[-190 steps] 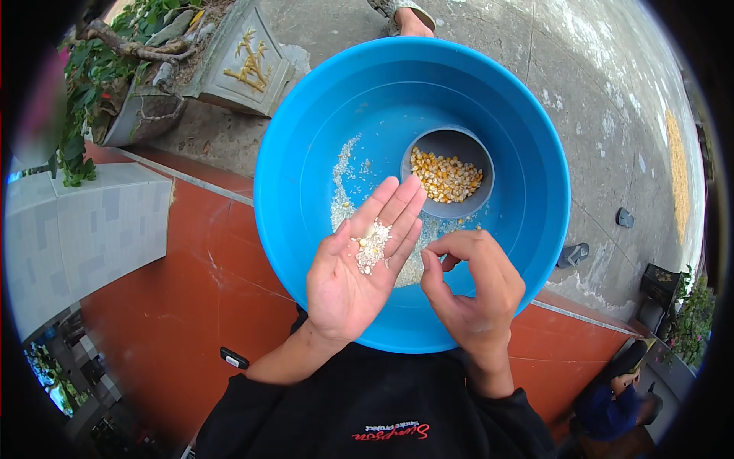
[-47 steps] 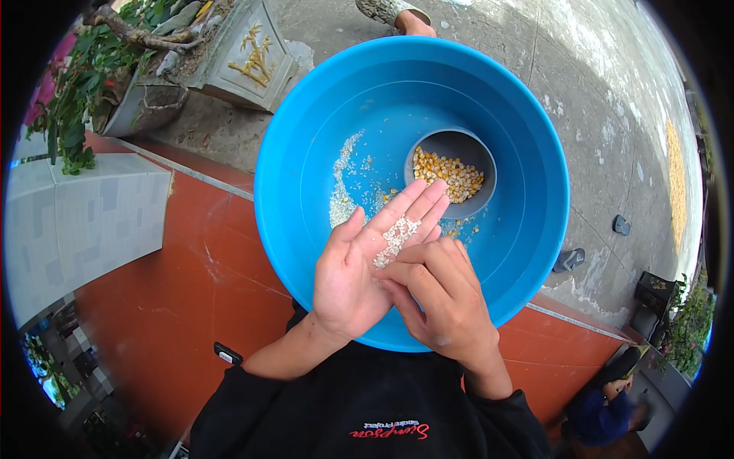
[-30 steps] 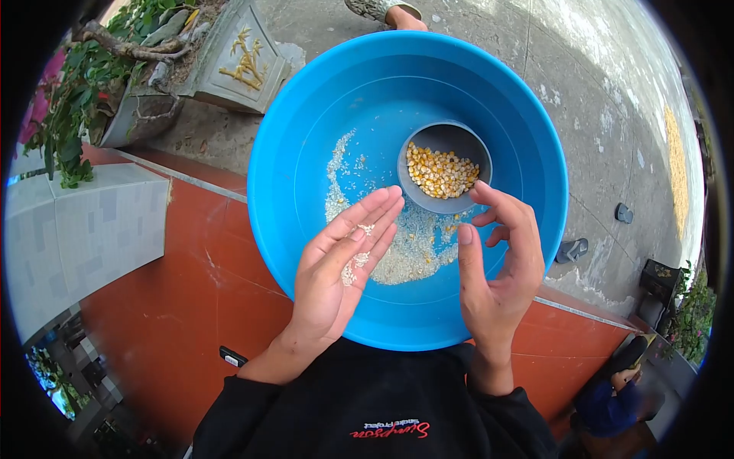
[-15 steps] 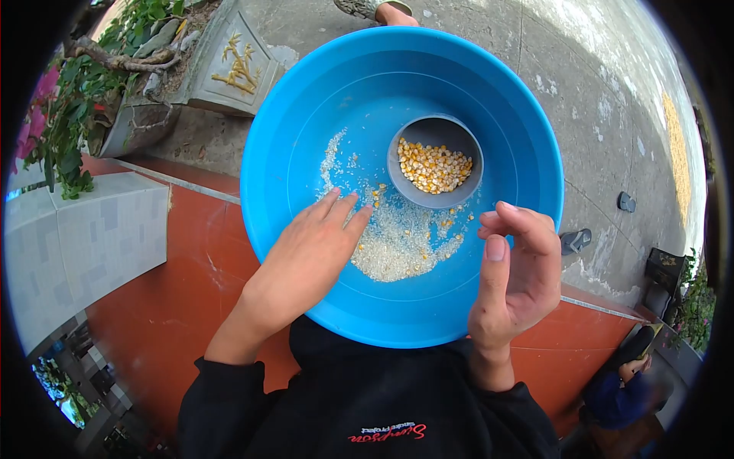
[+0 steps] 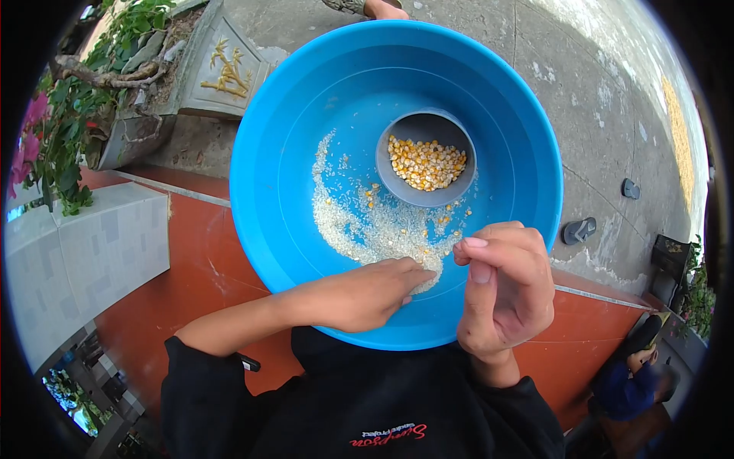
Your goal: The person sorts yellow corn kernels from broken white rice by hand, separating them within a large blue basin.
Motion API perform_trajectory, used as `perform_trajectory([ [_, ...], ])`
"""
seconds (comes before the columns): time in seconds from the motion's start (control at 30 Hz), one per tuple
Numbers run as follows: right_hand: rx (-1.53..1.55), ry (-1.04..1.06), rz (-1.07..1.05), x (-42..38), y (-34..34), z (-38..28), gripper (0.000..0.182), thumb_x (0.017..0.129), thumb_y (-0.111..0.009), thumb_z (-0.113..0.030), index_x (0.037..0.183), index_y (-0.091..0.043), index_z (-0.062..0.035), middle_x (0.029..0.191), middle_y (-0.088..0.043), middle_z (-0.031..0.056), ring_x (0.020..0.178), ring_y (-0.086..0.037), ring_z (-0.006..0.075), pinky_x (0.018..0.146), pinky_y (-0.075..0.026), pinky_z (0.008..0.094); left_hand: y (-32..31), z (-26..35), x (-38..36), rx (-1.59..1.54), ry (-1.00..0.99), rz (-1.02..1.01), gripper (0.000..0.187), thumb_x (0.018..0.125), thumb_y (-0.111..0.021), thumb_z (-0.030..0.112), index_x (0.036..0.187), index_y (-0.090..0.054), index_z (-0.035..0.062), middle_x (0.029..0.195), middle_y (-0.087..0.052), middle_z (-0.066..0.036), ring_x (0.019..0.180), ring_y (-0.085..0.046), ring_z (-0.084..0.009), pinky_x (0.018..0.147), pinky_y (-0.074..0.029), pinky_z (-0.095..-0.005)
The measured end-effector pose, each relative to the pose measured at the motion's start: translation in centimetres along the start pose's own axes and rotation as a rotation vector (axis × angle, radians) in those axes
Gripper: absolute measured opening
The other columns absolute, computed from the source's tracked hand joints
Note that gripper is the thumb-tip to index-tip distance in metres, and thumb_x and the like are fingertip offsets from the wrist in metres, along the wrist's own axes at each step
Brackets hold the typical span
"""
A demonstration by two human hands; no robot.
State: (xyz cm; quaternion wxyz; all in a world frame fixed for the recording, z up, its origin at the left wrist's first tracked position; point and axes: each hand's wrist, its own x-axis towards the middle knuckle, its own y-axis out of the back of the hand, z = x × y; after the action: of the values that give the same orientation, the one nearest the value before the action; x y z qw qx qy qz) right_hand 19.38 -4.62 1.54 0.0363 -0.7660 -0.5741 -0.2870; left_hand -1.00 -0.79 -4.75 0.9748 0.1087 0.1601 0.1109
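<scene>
A large blue basin (image 5: 306, 99) holds a spread of small whitish grains (image 5: 382, 233) with some yellow corn kernels among them. Inside it stands a grey bowl (image 5: 388, 170) partly filled with yellow and white corn kernels (image 5: 428, 164). My left hand (image 5: 363, 294) reaches over the near part of the basin, its fingers together at the lower edge of the grains; whatever the fingertips hold is hidden. Over the basin's right side, my right hand (image 5: 506, 287) is raised with fingers curled and the fingertips pinched near the thumb; anything between them is too small to make out.
A planter (image 5: 222, 73) and leafy plants with pink flowers stand at the upper left. Dark sandals (image 5: 579, 231) lie on the concrete at right. Another person (image 5: 623, 390) sits at the lower right, and a foot (image 5: 384, 9) shows beyond the basin.
My left hand has moved down and right from the grains' left side, its fingers now closer together. The right hand has shifted slightly left and curled more.
</scene>
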Motion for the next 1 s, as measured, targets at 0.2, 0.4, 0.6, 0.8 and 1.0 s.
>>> perform_trajectory([
  [0.2,0.154,-0.025,0.106,-0.7,0.6,0.5,0.023,0.095,-0.066,0.012,0.115,-0.076,0.0031,0.100,-0.073,0.0155,0.079,-0.067,0.0198,0.069,-0.055,0.0323,2.2,1.4,-0.4,0.020,0.030,0.157,0.056,0.101,-0.055,-0.008,0.157,-0.051,-0.0113,0.144,-0.057,-0.029,0.133,-0.061,-0.0469,0.112,-0.052,-0.0522],
  [0.4,0.253,-0.059,0.169,-0.3,0.5,0.4,0.018,0.102,-0.062,0.007,0.114,-0.074,0.0027,0.100,-0.071,0.0138,0.079,-0.067,0.0166,0.067,-0.055,0.0300,3.8,0.9,-1.6,0.388,0.224,0.227,0.054,0.102,-0.059,-0.008,0.156,-0.051,-0.0111,0.143,-0.055,-0.027,0.130,-0.062,-0.0465,0.110,-0.053,-0.0517],
  [0.6,0.261,-0.021,0.138,-0.4,0.4,0.6,0.017,0.102,-0.063,0.008,0.114,-0.074,0.0031,0.101,-0.071,0.0142,0.076,-0.066,0.0156,0.065,-0.053,0.0293,7.0,0.1,-0.8,0.681,0.254,0.321,0.055,0.100,-0.060,-0.007,0.155,-0.050,-0.0116,0.144,-0.053,-0.027,0.128,-0.060,-0.0463,0.109,-0.054,-0.0523],
  [0.8,0.259,-0.042,0.118,-0.4,0.4,0.6,0.018,0.100,-0.064,0.009,0.113,-0.074,0.0033,0.101,-0.071,0.0149,0.075,-0.065,0.0156,0.063,-0.052,0.0298,6.7,-1.7,-1.3,0.617,0.156,0.249,0.054,0.101,-0.063,-0.003,0.154,-0.053,-0.0089,0.148,-0.053,-0.026,0.131,-0.059,-0.0452,0.109,-0.055,-0.0510],
  [1.0,0.239,-0.035,0.103,-0.2,0.3,0.7,0.020,0.097,-0.064,0.011,0.112,-0.074,0.0031,0.097,-0.073,0.0148,0.074,-0.064,0.0155,0.062,-0.051,0.0295,5.4,0.0,-2.2,0.286,0.183,-0.034,0.043,0.102,-0.064,-0.002,0.146,-0.064,-0.0055,0.138,-0.062,-0.022,0.128,-0.064,-0.0411,0.107,-0.056,-0.0501],
])
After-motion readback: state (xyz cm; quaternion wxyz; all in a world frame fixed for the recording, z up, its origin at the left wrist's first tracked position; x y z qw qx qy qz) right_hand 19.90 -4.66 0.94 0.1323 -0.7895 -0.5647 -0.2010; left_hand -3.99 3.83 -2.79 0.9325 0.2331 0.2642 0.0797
